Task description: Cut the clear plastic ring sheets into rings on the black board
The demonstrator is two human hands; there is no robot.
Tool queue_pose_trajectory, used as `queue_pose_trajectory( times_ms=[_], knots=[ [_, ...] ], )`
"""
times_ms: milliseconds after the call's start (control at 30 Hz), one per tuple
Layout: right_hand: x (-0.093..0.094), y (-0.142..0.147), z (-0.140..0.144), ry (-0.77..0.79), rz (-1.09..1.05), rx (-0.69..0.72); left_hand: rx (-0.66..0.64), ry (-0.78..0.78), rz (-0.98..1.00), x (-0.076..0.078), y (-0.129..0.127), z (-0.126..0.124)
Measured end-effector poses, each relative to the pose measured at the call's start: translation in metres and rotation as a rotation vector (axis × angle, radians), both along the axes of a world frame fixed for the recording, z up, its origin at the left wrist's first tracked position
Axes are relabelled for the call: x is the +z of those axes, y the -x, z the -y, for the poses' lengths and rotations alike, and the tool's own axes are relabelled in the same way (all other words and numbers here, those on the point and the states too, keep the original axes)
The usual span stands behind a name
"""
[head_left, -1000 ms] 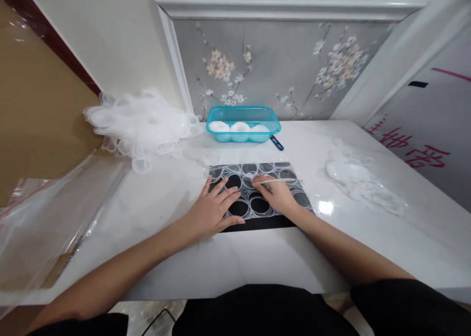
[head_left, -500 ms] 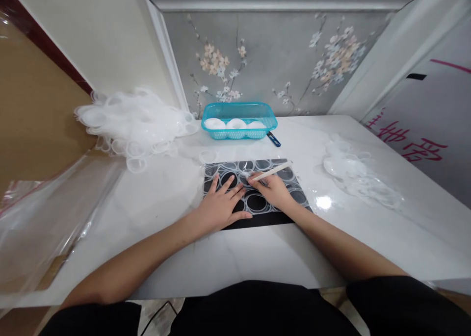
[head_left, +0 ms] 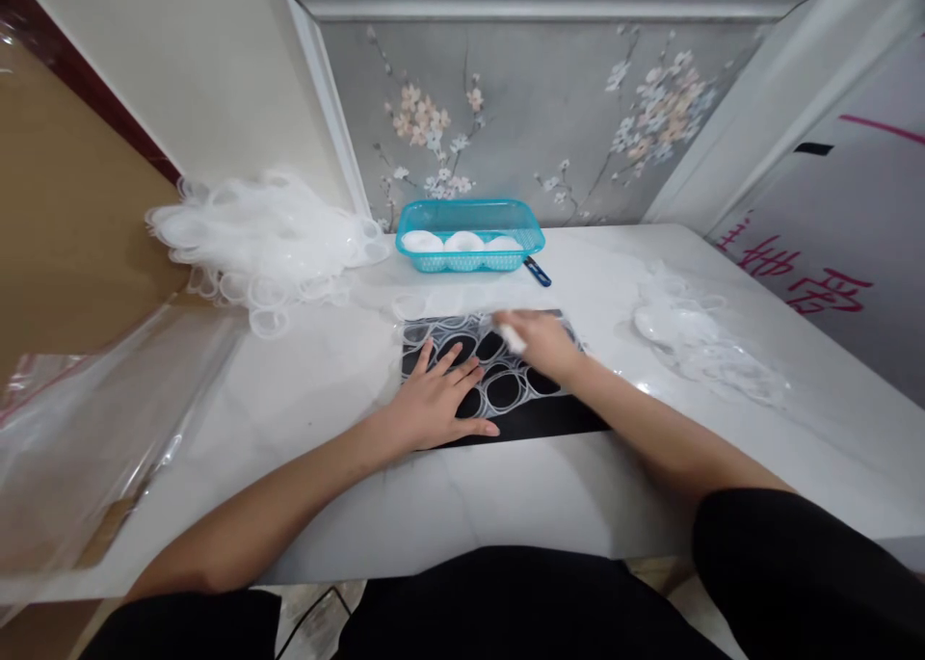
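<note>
Left hand (head_left: 434, 405) flat on the glossy ringed black sheet (head_left: 506, 381) — right hand's (head_left: 541, 340) grip pinches a small white piece (head_left: 512, 337).

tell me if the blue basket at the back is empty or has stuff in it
Not empty. The blue basket sits upright on the white table with three white round pieces side by side inside it, showing through its mesh wall.
</note>
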State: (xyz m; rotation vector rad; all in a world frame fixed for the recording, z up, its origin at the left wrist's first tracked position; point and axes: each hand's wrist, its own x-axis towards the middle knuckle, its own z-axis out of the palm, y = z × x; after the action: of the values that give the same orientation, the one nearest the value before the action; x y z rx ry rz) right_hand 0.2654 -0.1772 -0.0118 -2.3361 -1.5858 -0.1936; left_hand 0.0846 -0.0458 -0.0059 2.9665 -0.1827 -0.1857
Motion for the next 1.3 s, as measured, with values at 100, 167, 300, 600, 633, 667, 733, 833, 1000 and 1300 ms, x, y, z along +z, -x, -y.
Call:
queue_pose_trajectory(
  times_ms=[100,167,300,600,633,667,733,833,1000,1300],
  knots=[
    [0.026,-0.041,0.006,-0.353,0.022,-0.281,0.001,0.012,-0.019,0.000,0.000,-0.003],
    [0.041,-0.065,0.029,-0.511,0.098,-0.449,-0.008,0.005,-0.010,-0.001,0.001,-0.006],
    [0.054,-0.086,0.106,-0.378,0.128,-0.840,-0.028,-0.046,0.055,0.000,0.001,-0.009],
    [0.005,-0.026,0.105,-0.318,-0.462,-0.400,-0.029,-0.134,0.174,0.013,-0.021,0.027],
    [-0.003,-0.018,0.091,-0.345,-0.550,-0.287,-0.035,-0.146,0.181,0.014,-0.026,0.031],
    [-0.009,-0.012,0.078,-0.359,-0.619,-0.209,-0.042,-0.157,0.186,0.013,-0.030,0.036],
    [-0.020,-0.005,0.060,-0.371,-0.697,-0.137,-0.044,-0.177,0.187,0.011,-0.037,0.042],
    [-0.031,-0.004,0.049,-0.397,-0.729,-0.153,-0.018,-0.206,0.144,0.007,-0.044,0.047],
    [-0.035,-0.007,0.051,-0.394,-0.738,-0.157,0.013,-0.200,0.068,0.003,-0.046,0.047],
    [-0.034,-0.007,0.051,-0.404,-0.747,-0.159,0.017,-0.166,0.064,0.001,-0.047,0.043]
  ],
)
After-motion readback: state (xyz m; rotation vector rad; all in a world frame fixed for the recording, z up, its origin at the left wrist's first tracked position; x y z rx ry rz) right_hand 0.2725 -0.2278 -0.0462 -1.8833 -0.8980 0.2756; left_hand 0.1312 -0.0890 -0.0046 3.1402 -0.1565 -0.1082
